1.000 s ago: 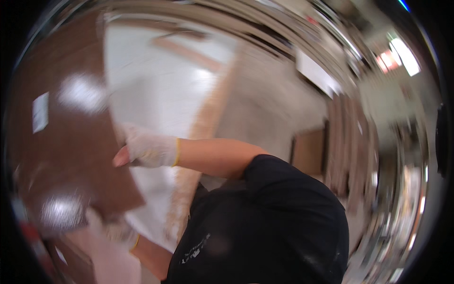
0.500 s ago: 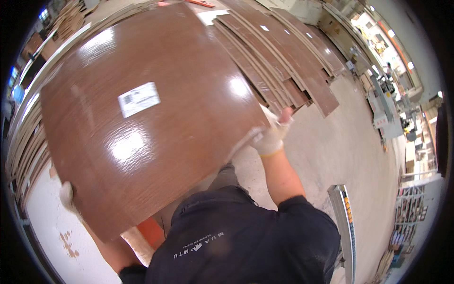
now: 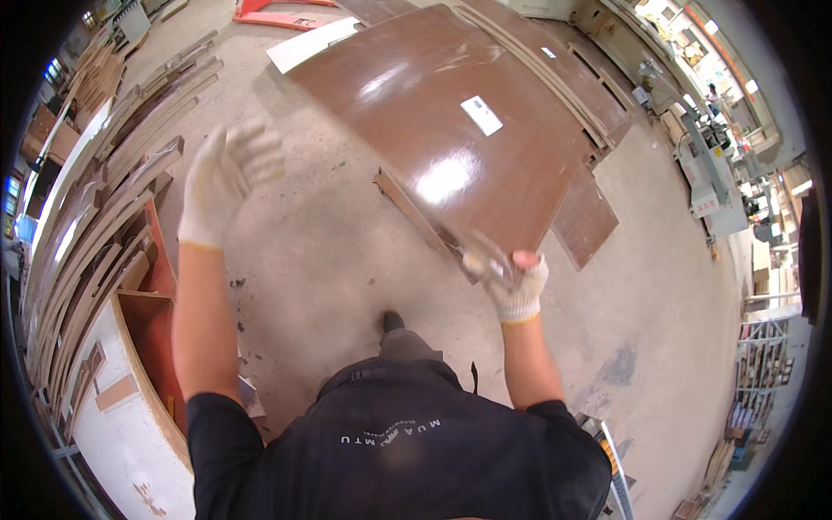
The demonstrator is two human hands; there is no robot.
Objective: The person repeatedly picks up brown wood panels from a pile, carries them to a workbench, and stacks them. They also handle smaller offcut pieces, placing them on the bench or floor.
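Observation:
A large glossy brown panel (image 3: 407,100) with a white label (image 3: 482,116) lies tilted across a stack of similar brown boards, its near corner toward me. My right hand (image 3: 516,290), in a pale knitted glove with the thumb tip bare, is at that near corner. Its fingers are smeared by motion, so their grip cannot be made out. Raised well to the left of the panel, my gloved left hand (image 3: 227,178) has its fingers apart and holds nothing. A narrow brown strip (image 3: 420,212) shows below the panel's left edge.
Long curved-looking boards (image 3: 104,199) are stacked on the left, beside a white-topped, red-sided box (image 3: 130,416). A red pallet-jack-like frame (image 3: 282,16) stands at the far end. Grey machinery (image 3: 706,178) is on the right. A metal rail (image 3: 614,459) stands near my right side.
The panel has moved away from me and to the right, onto the stack. My left hand has let go of it and risen. My right hand has shifted slightly right and nearer.

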